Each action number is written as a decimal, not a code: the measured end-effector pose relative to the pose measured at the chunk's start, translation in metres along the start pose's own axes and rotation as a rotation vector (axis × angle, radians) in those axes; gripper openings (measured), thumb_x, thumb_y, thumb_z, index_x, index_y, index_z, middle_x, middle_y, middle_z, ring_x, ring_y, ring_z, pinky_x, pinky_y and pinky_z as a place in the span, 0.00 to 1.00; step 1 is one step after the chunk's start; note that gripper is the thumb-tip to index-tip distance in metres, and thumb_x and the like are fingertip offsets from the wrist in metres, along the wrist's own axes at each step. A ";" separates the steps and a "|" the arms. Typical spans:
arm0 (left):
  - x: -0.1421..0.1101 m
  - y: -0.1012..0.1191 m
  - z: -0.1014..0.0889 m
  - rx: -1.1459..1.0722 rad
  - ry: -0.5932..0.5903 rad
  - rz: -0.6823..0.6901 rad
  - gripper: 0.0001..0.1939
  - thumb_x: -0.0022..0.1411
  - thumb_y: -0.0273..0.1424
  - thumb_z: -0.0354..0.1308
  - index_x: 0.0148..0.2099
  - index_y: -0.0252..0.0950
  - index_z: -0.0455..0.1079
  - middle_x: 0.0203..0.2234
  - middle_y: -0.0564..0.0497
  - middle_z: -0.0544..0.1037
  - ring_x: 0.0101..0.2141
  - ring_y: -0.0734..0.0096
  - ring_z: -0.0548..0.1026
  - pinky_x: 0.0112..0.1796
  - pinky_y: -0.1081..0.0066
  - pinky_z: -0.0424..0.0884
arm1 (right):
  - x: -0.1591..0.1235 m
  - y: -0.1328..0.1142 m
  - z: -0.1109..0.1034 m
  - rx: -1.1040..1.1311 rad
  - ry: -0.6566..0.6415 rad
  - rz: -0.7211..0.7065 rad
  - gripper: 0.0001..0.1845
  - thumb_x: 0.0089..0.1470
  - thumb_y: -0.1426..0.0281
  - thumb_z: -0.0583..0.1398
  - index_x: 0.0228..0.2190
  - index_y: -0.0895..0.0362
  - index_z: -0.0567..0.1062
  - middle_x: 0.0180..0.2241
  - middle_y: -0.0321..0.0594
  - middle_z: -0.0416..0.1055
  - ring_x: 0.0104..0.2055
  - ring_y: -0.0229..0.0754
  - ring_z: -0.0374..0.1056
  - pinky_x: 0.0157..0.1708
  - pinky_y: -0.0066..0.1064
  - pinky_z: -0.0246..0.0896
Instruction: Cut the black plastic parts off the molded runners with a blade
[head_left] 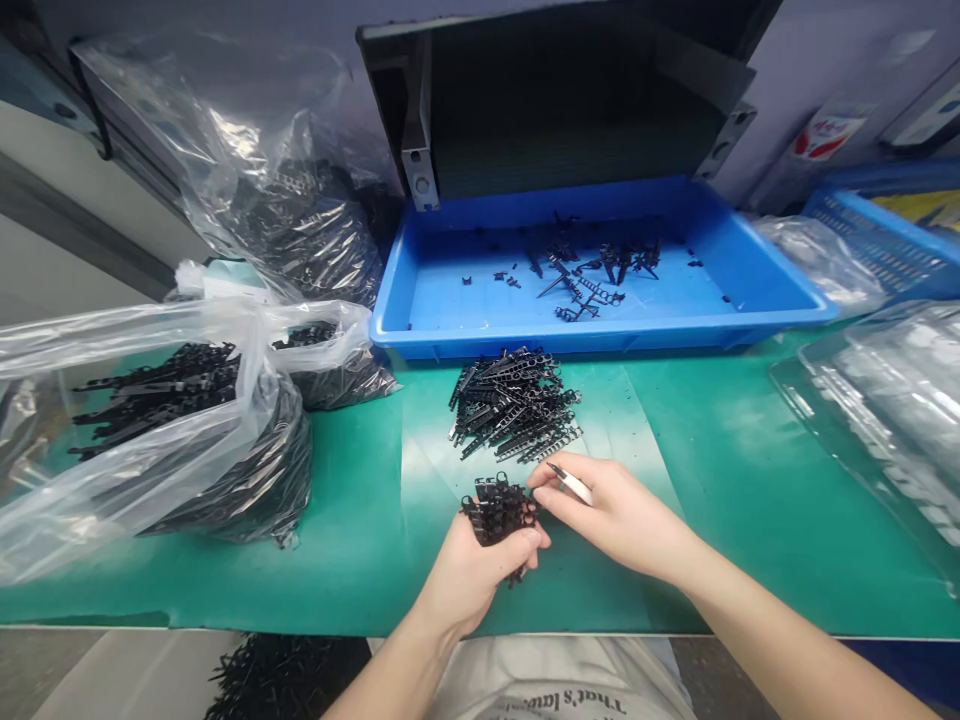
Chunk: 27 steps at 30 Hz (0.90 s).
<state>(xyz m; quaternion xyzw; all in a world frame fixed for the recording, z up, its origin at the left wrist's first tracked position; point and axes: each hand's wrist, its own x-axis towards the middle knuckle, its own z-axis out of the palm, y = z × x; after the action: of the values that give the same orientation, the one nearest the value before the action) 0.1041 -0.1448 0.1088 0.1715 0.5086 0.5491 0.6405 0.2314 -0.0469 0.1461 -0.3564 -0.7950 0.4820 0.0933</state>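
Note:
My left hand (480, 565) is wrapped round a bunch of black plastic strips (499, 508) with small ring-shaped openings, held upright near the table's front edge. Close on its right, my right hand (600, 505) is closed, with a white pen-like tool (574, 484) with a dark tip held in it. The thumb and forefinger of that hand meet at the edge of the bunch; whether they pinch a strip there is too small to tell. Just beyond both hands lies a loose pile of similar black strips (517, 405) on a pale sheet (622, 430).
Behind the pile stands a blue tray (600, 335) with black scraps inside. Clear bags (277, 460) of black parts crowd the left of the green table (360, 570). On the right sit a clear plastic tray (885, 420) and a blue basket (862, 225). A dark shelf (570, 100) overhangs the back.

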 end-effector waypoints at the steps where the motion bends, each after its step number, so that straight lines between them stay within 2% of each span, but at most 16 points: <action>1: 0.000 0.002 0.001 -0.031 0.023 -0.002 0.09 0.46 0.32 0.66 0.27 0.30 0.72 0.19 0.51 0.72 0.19 0.78 0.64 0.21 0.75 0.59 | -0.003 0.004 0.002 -0.009 0.034 -0.013 0.08 0.56 0.70 0.53 0.36 0.56 0.71 0.32 0.37 0.75 0.35 0.42 0.70 0.34 0.31 0.64; 4: 0.000 0.006 0.001 -0.120 0.076 0.003 0.13 0.43 0.33 0.68 0.28 0.30 0.71 0.19 0.51 0.72 0.19 0.79 0.64 0.20 0.75 0.58 | -0.013 0.011 0.009 -0.055 0.038 -0.108 0.16 0.61 0.67 0.47 0.47 0.55 0.67 0.42 0.42 0.72 0.42 0.44 0.69 0.38 0.35 0.65; 8: 0.001 0.005 0.000 -0.129 0.030 0.037 0.12 0.45 0.33 0.66 0.27 0.29 0.70 0.16 0.53 0.68 0.19 0.78 0.62 0.21 0.75 0.58 | -0.027 0.009 0.013 -0.152 -0.020 -0.199 0.19 0.61 0.71 0.45 0.51 0.52 0.65 0.42 0.40 0.71 0.39 0.42 0.69 0.35 0.33 0.66; 11: 0.000 0.002 0.000 -0.115 -0.013 0.040 0.12 0.48 0.33 0.65 0.25 0.30 0.68 0.14 0.54 0.65 0.19 0.78 0.61 0.21 0.74 0.58 | -0.031 0.006 0.014 -0.225 0.010 -0.227 0.19 0.60 0.73 0.46 0.51 0.52 0.65 0.38 0.39 0.72 0.36 0.43 0.69 0.31 0.34 0.67; 15: -0.001 0.002 0.001 -0.103 -0.011 0.042 0.12 0.48 0.33 0.65 0.24 0.30 0.67 0.15 0.54 0.65 0.19 0.78 0.61 0.22 0.74 0.58 | -0.032 0.005 0.017 -0.321 0.054 -0.258 0.19 0.60 0.72 0.47 0.50 0.57 0.67 0.34 0.40 0.74 0.33 0.44 0.70 0.27 0.34 0.66; 20: -0.002 0.003 0.001 -0.075 0.036 0.052 0.12 0.47 0.33 0.65 0.23 0.31 0.67 0.14 0.55 0.65 0.19 0.78 0.60 0.22 0.74 0.58 | -0.032 0.002 0.018 -0.407 0.098 -0.291 0.19 0.60 0.73 0.46 0.49 0.59 0.69 0.34 0.41 0.75 0.32 0.44 0.71 0.24 0.32 0.66; 27: -0.002 -0.004 0.000 -0.061 0.086 0.076 0.12 0.47 0.34 0.65 0.23 0.32 0.67 0.13 0.56 0.65 0.19 0.78 0.61 0.22 0.74 0.57 | -0.033 0.002 0.022 -0.398 0.151 -0.277 0.20 0.60 0.71 0.45 0.48 0.58 0.70 0.30 0.40 0.75 0.28 0.42 0.70 0.22 0.30 0.63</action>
<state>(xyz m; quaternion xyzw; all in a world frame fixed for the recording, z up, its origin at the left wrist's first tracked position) 0.1064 -0.1479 0.1067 0.1473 0.5120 0.5953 0.6015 0.2458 -0.0839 0.1390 -0.2904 -0.9063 0.2706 0.1453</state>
